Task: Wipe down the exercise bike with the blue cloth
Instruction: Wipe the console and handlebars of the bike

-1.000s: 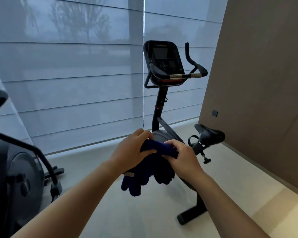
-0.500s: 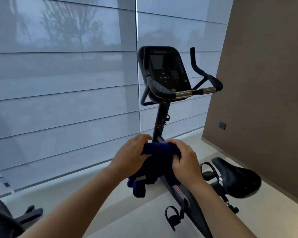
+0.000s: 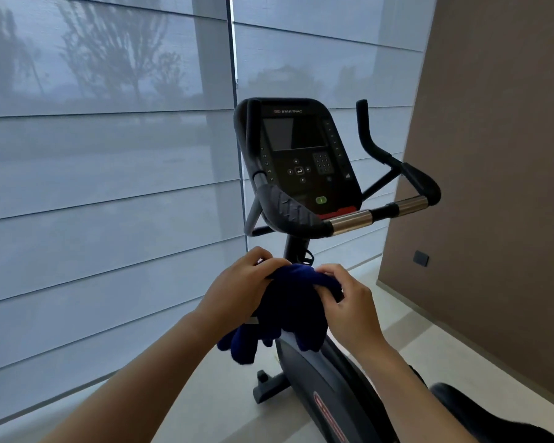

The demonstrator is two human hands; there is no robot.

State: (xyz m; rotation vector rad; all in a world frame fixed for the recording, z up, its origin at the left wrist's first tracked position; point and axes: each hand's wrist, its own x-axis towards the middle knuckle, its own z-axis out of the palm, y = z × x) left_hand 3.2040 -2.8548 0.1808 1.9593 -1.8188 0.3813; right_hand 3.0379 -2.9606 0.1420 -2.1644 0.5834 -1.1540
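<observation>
A black exercise bike (image 3: 304, 161) stands straight ahead, its console facing me and its handlebars (image 3: 349, 220) with chrome sections just above my hands. The saddle (image 3: 480, 414) shows at the lower right. A dark blue cloth (image 3: 288, 302) hangs bunched in front of the bike's post. My left hand (image 3: 237, 286) grips its left side and my right hand (image 3: 352, 302) grips its right side. The cloth hangs in the air, apart from the handlebars. The post and part of the bike's body are hidden behind the cloth and my hands.
Grey window blinds (image 3: 109, 187) fill the left and back. A brown wall (image 3: 499, 187) with a small dark socket (image 3: 421, 258) rises on the right, close to the bike's right handlebar. Pale floor (image 3: 224, 398) shows below, to the left of the bike.
I have come closer to the bike, so the console and handlebars look larger and the saddle has slid to the lower right edge. Both hands still hold the cloth, now raised a little nearer the handlebars.
</observation>
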